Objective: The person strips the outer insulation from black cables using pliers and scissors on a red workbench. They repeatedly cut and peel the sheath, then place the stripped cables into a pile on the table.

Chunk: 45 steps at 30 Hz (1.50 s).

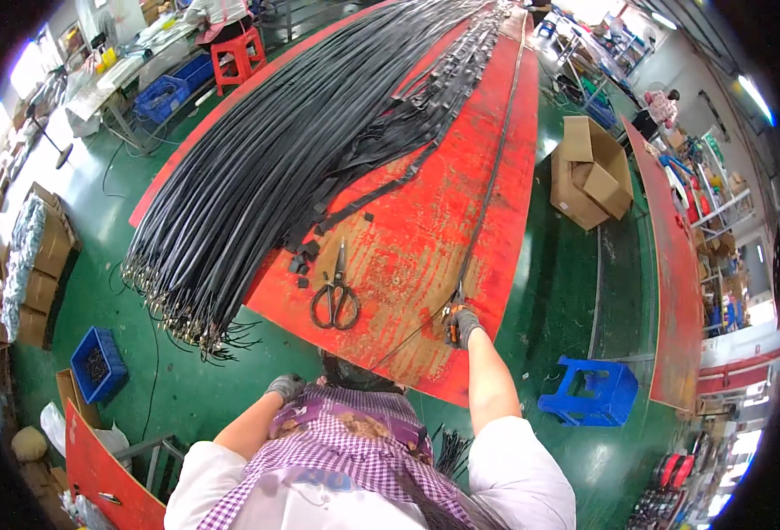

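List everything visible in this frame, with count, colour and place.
Table: 1, red, centre
Cable bundle: 1, black, table's left side
Single cable: 1, black, table's right side
Scissors: 1, dark, near table edge
Scraps: several, black, left of scissors
Open carton: 1, brown, right
Stacked cartons: several, brown, left
Crates: at least 3, blue, left
Blue stool: 1, blue, lower right
Red stool: at least 1, red, upper left
Panels: 2, red, right and lower left
Shelving: several, mixed, far right
People: at least 2, light tops, upper left and upper right
Floor: 1, green, beneath
Apron: 1, purple check, on wearer
Forearms: 2, bare, lower centre
Left hand: 1, grey-gloved, beside apron
Right hand: 1, grey-gloved, on single cable
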{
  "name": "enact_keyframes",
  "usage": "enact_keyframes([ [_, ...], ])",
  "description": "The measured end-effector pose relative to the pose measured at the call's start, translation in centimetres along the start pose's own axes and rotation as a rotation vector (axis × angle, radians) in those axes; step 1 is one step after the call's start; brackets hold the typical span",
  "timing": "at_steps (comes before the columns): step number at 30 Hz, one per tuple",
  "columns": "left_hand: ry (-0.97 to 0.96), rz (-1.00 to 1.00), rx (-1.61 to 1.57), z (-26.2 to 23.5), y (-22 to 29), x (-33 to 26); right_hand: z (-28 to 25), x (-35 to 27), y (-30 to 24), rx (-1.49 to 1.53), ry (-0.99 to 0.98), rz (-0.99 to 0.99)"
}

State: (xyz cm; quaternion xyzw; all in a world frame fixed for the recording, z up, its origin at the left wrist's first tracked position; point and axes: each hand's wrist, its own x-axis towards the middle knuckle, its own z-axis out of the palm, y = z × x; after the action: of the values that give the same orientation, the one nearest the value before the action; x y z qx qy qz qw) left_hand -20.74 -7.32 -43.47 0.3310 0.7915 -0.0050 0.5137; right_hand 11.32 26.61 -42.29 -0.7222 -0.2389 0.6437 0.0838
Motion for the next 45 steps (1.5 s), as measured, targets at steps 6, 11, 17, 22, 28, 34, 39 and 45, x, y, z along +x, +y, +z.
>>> enact_keyframes([
  [6,0.088,0.335,-0.344,-0.2,13.6,1.9,-0.5,0.7,0.4,0.042,-0.048,-0.092],
  [11,0.283,0.572,-0.587,1.6,23.3,5.6,-1.7,0.8,0.3,0.066,-0.195,0.002],
  [17,0.135,0.451,-0.749,3.5,30.6,11.2,-2.1,1.0,0.0,0.104,-0.22,0.093],
  [22,0.186,0.566,-0.46,3.9,36.0,13.2,-2.7,2.4,-0.3,0.073,-0.259,0.093],
  [28,0.056,0.444,-0.088,3.7,40.0,12.5,-3.2,0.7,-0.8,0.275,-0.41,0.241],
  [34,0.047,0.439,-0.157,3.6,39.8,11.9,-2.5,-0.4,-2.8,-0.091,-0.267,0.233],
  [39,0.033,0.423,-0.02,2.8,40.2,11.4,-1.0,0.0,-2.1,-0.063,-0.166,0.189],
  [45,-0.07,0.472,-0.212,3.1,39.1,11.6,-2.5,-3.2,-1.4,0.194,-0.411,0.173],
])
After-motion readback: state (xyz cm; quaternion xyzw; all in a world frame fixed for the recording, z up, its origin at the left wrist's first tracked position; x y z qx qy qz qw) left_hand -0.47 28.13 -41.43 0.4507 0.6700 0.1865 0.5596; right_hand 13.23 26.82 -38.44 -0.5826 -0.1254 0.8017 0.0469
